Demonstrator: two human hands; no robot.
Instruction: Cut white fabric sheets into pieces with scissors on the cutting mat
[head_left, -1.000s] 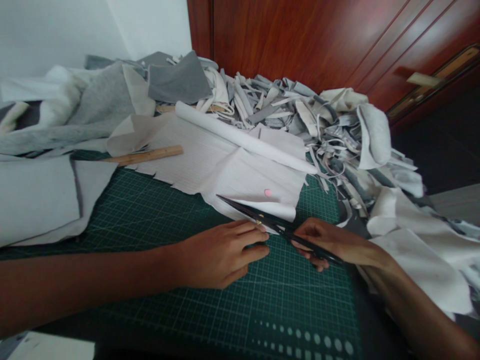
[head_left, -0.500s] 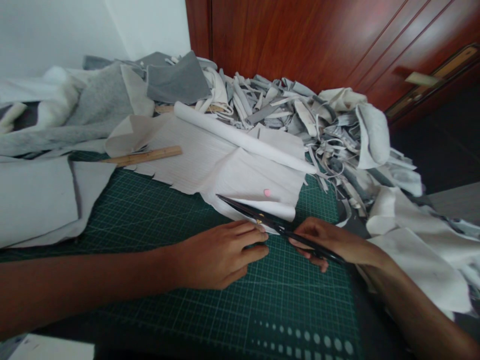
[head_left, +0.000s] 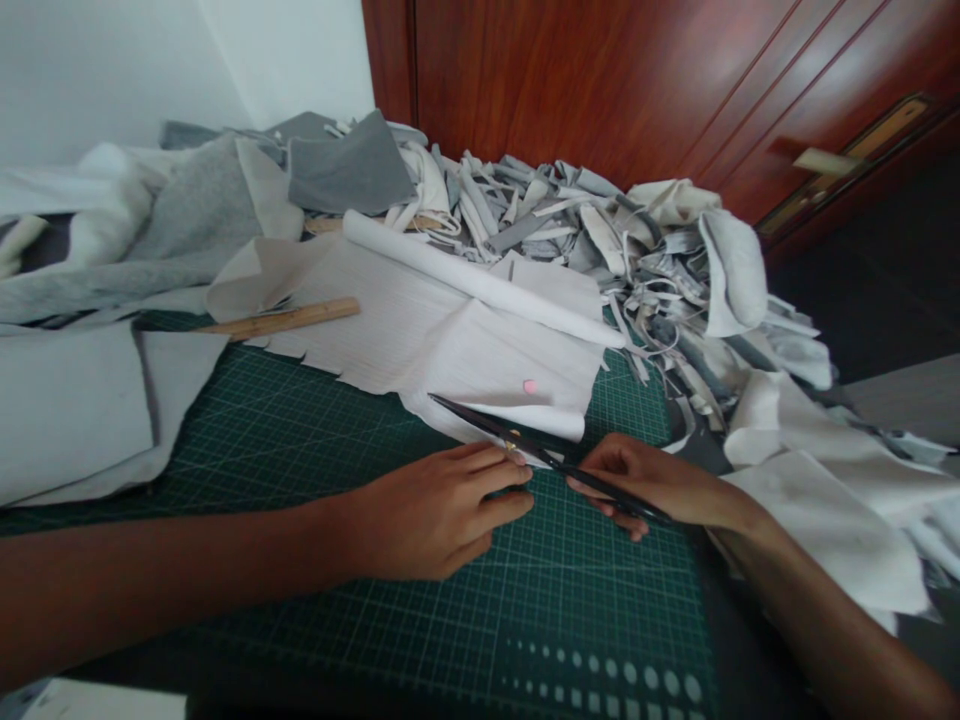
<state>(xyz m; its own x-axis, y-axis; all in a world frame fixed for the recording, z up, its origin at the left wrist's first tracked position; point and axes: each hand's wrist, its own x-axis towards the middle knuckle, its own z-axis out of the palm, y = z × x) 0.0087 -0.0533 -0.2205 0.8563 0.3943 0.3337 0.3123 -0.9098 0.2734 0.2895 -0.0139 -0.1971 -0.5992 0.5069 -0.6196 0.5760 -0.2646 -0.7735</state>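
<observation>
My right hand (head_left: 637,480) is closed around the handles of long black scissors (head_left: 540,450). The scissors point up and left, their blades lying across the near edge of a pale, creased fabric sheet (head_left: 390,320). Just left of the scissors' pivot, my left hand (head_left: 457,510) pinches the sheet's near edge between thumb and forefinger, its other fingers loosely bent. A narrow bit of the edge shows beneath the blades. On the sheet lie a small pink piece (head_left: 530,387) and a long white roll (head_left: 480,280).
A green gridded cutting mat (head_left: 300,610) lies under everything. Grey-white sheets (head_left: 67,410) and a wooden strip (head_left: 292,318) rest at the left. Piled scraps (head_left: 540,205) line the back beside a wooden door (head_left: 555,80). More white pieces (head_left: 832,510) lie at the right.
The whole view has shifted slightly. The scissors and both hands keep nearly the same place on the sheet; the blades look a little closer together.
</observation>
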